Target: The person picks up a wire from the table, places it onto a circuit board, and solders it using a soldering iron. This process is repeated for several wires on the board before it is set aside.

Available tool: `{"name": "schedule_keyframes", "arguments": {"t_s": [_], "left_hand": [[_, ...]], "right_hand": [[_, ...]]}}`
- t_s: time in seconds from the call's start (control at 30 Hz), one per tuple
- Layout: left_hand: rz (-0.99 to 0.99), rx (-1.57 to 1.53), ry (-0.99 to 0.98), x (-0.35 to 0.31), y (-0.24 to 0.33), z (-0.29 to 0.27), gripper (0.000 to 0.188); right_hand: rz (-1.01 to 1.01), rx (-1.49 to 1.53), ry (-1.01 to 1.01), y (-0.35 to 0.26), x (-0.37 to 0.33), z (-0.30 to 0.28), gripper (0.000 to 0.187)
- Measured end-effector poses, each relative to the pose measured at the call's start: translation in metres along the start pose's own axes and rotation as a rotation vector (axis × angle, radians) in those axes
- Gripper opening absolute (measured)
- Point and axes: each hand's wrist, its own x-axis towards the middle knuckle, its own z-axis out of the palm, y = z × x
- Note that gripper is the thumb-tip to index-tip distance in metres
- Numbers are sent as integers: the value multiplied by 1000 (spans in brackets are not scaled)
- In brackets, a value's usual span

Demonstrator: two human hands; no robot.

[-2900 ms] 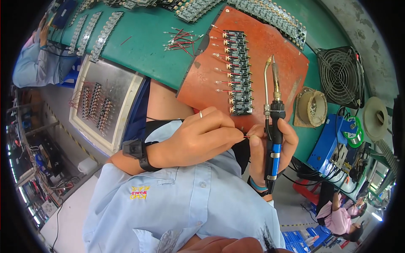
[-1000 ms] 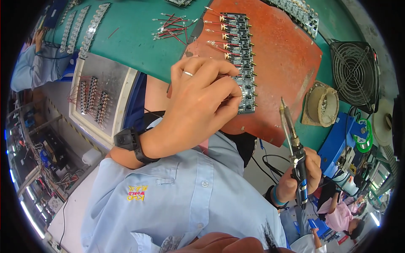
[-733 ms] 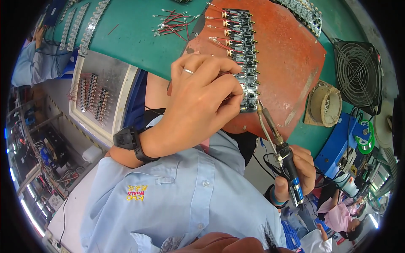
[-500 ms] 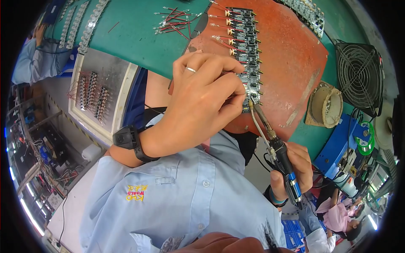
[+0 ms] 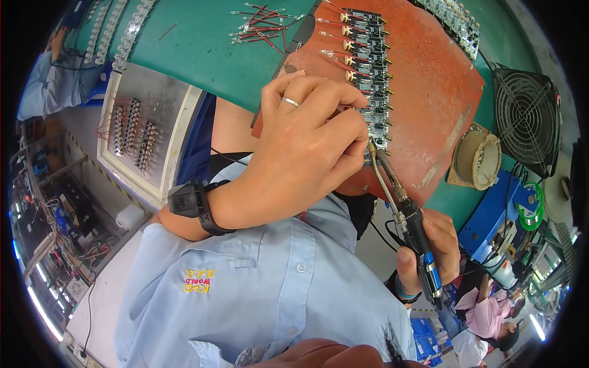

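Note:
A long strip of small black circuit boards [image 5: 368,46] lies on a reddish-orange mat [image 5: 429,101], with round brass-coloured parts and red wires along its left side. Over the strip's nearer part, my left hand [image 5: 316,132] is closed, thumb and fingertips pinched at the board's left edge. What sits between those fingertips is hidden by the hand. My right hand [image 5: 438,245] grips a soldering iron [image 5: 418,236] with a black and blue handle and a thin metal tube alongside. The iron's tip meets the strip's near end, just right of my left fingertips.
Loose red-wired parts [image 5: 264,26] lie on the green table [image 5: 202,55]. At right are a round holder [image 5: 475,156], a black fan [image 5: 524,119] and a blue device [image 5: 488,214] with a green reel. A framed tray [image 5: 162,116] of finished-looking strips stands left. Other people work nearby.
The strip, mat and my left hand appear slightly further right in the picture. The iron's tip has shifted a little right too, staying at the strip's near end.

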Motion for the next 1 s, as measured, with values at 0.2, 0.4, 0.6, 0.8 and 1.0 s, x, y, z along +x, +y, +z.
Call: {"name": "schedule_keyframes", "arguments": {"t_s": [0.2, 0.4, 0.6, 0.8, 1.0], "left_hand": [[14, 6, 23, 0, -1, 2, 14], [18, 9, 32, 0, -1, 3, 14], [24, 15, 30, 0, -1, 2, 15], [19, 17, 19, 0, 0, 2, 15], [20, 18, 17, 0, 0, 1, 15]], "right_hand": [[-10, -93, -88, -11, 6, -5, 49], [-19, -114, -115, -13, 8, -9, 50], [-37, -52, 147, -9, -4, -8, 51], [13, -4, 31, -6, 0, -6, 49], [1, -24, -29, -5, 4, -5, 48]]}}
